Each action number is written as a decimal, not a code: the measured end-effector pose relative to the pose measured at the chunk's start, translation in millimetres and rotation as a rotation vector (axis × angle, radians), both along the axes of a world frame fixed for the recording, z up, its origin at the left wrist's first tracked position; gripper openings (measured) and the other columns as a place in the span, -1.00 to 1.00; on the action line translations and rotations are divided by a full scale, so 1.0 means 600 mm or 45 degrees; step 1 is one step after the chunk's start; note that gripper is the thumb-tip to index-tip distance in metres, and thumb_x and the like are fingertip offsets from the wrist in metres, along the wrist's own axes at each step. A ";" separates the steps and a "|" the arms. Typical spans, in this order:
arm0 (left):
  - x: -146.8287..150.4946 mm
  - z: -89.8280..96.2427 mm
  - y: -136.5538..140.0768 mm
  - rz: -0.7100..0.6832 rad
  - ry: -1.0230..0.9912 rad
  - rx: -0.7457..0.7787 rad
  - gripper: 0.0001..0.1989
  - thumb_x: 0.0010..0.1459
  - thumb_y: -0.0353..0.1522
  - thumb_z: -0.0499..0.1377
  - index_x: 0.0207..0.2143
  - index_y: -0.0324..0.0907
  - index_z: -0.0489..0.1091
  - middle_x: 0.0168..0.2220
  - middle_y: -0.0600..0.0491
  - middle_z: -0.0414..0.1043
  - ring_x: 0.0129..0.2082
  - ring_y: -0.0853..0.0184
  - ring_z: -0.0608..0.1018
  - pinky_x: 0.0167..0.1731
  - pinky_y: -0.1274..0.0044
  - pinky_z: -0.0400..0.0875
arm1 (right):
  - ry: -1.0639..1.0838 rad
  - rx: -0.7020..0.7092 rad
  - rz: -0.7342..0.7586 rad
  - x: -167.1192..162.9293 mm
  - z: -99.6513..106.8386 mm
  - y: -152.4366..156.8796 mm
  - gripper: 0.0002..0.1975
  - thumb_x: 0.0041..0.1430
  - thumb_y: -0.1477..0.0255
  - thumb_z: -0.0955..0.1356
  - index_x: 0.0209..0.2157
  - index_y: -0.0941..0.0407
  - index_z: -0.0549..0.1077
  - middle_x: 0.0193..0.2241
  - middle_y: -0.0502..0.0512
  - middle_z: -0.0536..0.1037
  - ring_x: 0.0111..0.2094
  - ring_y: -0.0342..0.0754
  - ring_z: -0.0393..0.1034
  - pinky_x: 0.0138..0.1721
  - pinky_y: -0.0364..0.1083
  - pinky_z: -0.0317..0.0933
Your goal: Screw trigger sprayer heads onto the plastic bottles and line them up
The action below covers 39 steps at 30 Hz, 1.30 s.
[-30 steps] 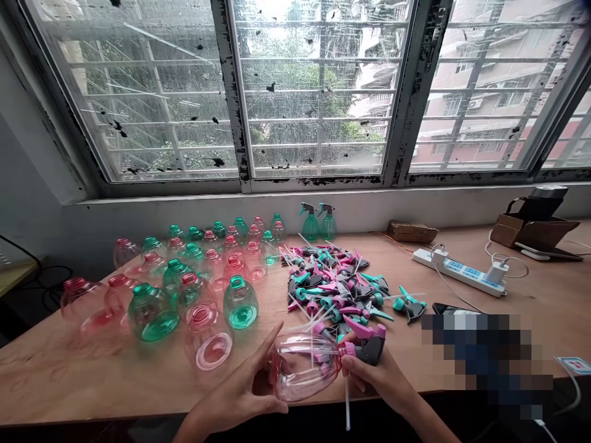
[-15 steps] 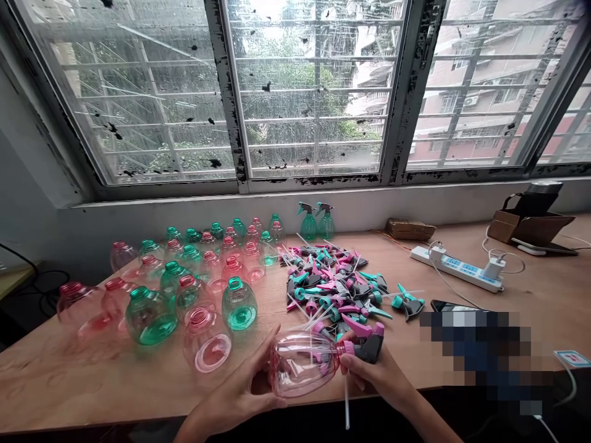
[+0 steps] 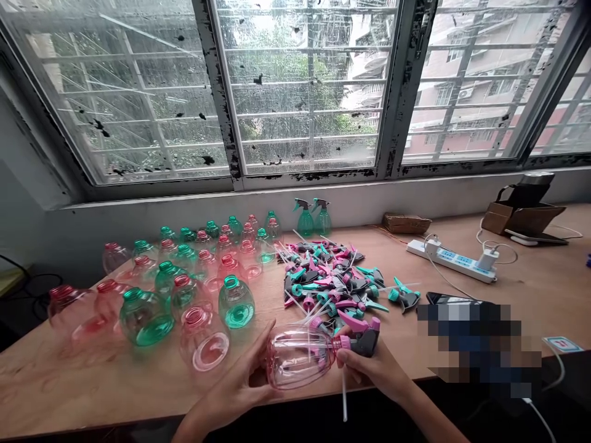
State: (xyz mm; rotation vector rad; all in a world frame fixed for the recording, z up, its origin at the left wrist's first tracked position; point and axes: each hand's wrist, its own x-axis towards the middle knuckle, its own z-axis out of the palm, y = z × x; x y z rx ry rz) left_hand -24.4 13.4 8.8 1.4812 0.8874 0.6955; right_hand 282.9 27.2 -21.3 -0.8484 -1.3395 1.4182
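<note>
A clear pink spray bottle (image 3: 295,363) lies on its side in the air at the table's front edge, with my left hand (image 3: 247,375) wrapped around its base end. My right hand (image 3: 364,366) grips a pink-and-grey trigger sprayer (image 3: 362,335) at the bottle's neck, fingers on the pink collar. Sprayer and bottle are in line and touching; how far the collar is screwed on cannot be made out. A thin clear tube (image 3: 344,397) hangs down below my right fingers, its upper end hidden by them.
Several open pink and green bottles (image 3: 236,304) stand on the left of the wooden table (image 3: 115,387). Behind my hands lies a heap of trigger sprayers (image 3: 330,277). Two green bottles with sprayers (image 3: 305,220) stand by the wall. A power strip (image 3: 452,261) lies on the right.
The view has shifted slightly. Both hands keep their hold on the bottle and sprayer, and the fingers of my right hand have moved a little at the collar.
</note>
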 end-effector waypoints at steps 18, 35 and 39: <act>-0.011 -0.008 0.005 -0.026 -0.024 0.015 -0.02 0.14 -0.08 0.41 0.48 0.05 -0.01 0.49 -0.02 0.11 0.48 -0.08 0.11 0.44 0.13 -0.02 | 0.034 0.025 -0.022 -0.001 0.000 0.001 -0.55 0.13 0.05 0.55 -0.20 0.12 0.50 -0.54 -0.02 0.55 -0.67 -0.22 0.20 -0.67 -0.23 0.06; -0.006 0.003 0.000 -0.069 0.012 0.059 0.02 0.19 -0.17 0.40 0.49 0.17 -0.17 0.47 0.01 0.14 0.40 -0.04 0.27 0.40 0.13 0.11 | 0.047 0.028 -0.012 -0.001 0.000 0.002 -0.58 0.16 0.07 0.54 -0.24 0.13 0.49 -0.54 -0.03 0.54 -0.67 -0.25 0.18 -0.65 -0.24 0.11; -0.002 0.008 -0.004 -0.073 -0.022 0.027 0.07 0.22 -0.20 0.38 0.49 0.22 -0.32 0.49 0.02 0.08 0.43 -0.02 0.22 0.41 0.13 0.09 | 0.042 0.023 -0.022 -0.002 0.001 0.001 -0.55 0.14 0.05 0.54 -0.22 0.13 0.49 -0.55 -0.04 0.53 -0.67 -0.25 0.19 -0.66 -0.24 0.10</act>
